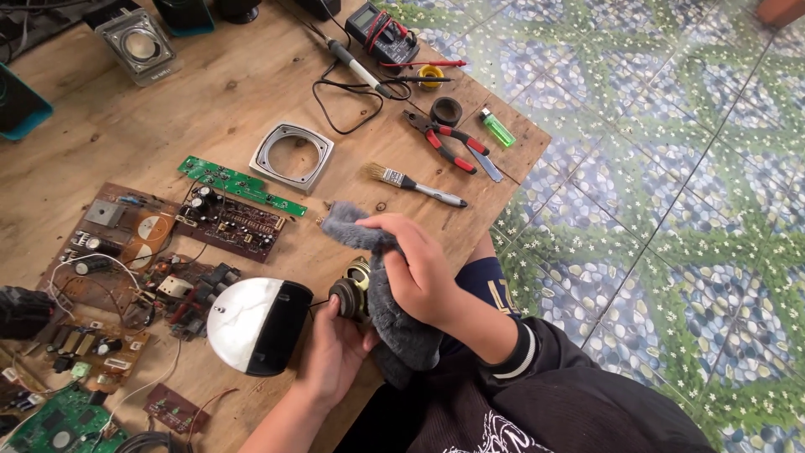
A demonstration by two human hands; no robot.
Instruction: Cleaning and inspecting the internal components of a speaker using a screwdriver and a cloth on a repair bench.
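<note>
My right hand (419, 268) grips a fuzzy grey cloth (394, 323) and presses it against a small round speaker driver (350, 289). My left hand (331, 352) holds that speaker from below, at the front edge of the wooden table (101, 143). A thin wire runs from the speaker to a half-round black and white speaker housing (251, 323) lying just left of my hands. Much of the speaker is hidden behind the cloth and my fingers.
Several circuit boards (231, 218) lie on the left. A paintbrush (411, 183), red-handled pliers (449, 141), green lighter (498, 128), soldering iron (356, 67), multimeter (381, 32), tape rolls and a square grey frame (291, 156) lie further back. Tiled floor (662, 168) is to the right.
</note>
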